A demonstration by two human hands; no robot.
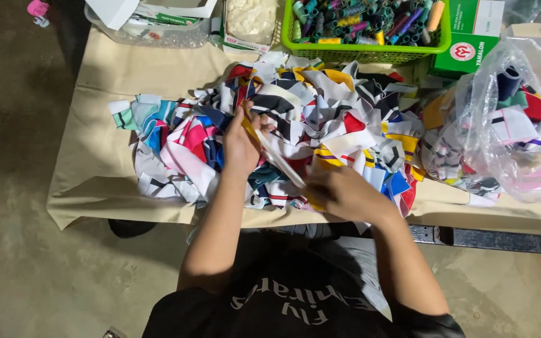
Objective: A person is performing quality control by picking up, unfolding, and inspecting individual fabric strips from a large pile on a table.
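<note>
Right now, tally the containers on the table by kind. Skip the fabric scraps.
Green plastic basket of thread spools: 1
Clear plastic bag of fabric pieces: 1
Green cardboard box: 1
Clear plastic tub: 1
Small open box of pale items: 1
Total: 5

One view only, head-worn. We look steeply down from above our own shoulders, facing forward across the bench (pixel 95 169), near enough that our forearms fill the lower middle. Bench edge runs across mid-frame; floor (pixel 20 275) shows left and below. Far bench edge with basket (pixel 364 51) sits at the top. No second view shares it.
</note>
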